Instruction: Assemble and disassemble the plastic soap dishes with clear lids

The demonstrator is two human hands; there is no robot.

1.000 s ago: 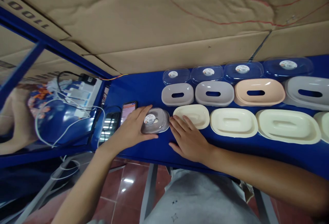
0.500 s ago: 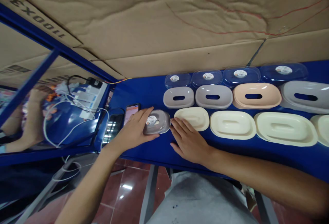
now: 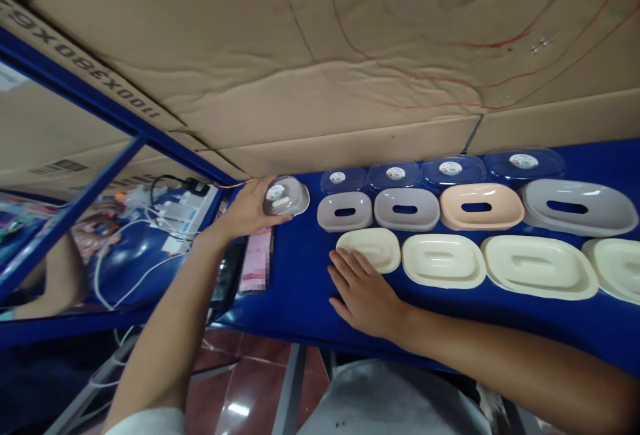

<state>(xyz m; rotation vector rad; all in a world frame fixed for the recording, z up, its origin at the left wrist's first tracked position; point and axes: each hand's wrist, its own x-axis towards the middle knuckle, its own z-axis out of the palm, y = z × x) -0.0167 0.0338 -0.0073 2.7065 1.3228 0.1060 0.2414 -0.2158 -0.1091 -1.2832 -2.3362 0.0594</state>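
Compared with half a second ago, the left hand (image 3: 247, 208) and its lidded box (image 3: 290, 204) are farther from the near edge of the surface (image 3: 295, 302), now close to the far edge toward the left end. That hand grips the box between thumb and fingers; whether it is lifted clear, I cannot tell. A clear lid with a round label covers the grey body, and a pale rim shows below. More of the phone (image 3: 257, 258) shows now, near the left edge, with a dark device (image 3: 227, 272) just beside it.

The right hand (image 3: 367, 295) is open, palm down toward the near edge, fingertips at the leftmost cream tray (image 3: 375, 248); contact is unclear. To its right run more cream trays (image 3: 443, 260). Behind them, slotted grey dishes (image 3: 406, 202) and a peach dish (image 3: 483, 196) form a row, with clear lids (image 3: 453, 172) along the far edge.
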